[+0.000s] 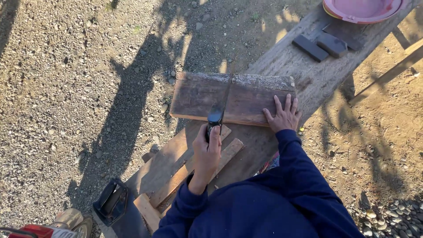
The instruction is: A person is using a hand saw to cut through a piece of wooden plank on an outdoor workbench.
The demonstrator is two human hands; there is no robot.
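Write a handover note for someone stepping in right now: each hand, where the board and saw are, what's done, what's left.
Left hand: shut on the dark saw handle, blade set across the board.
Right hand: open, flat on the board near its right end, pressing it down.
Board lies crosswise on the long plank bench, its left part overhanging.
Done: a cut line runs across the board at about its middle; depth cannot be told.
Left: the board is still in one piece.
Farther up the bench: two dark blocks and a pink basin.
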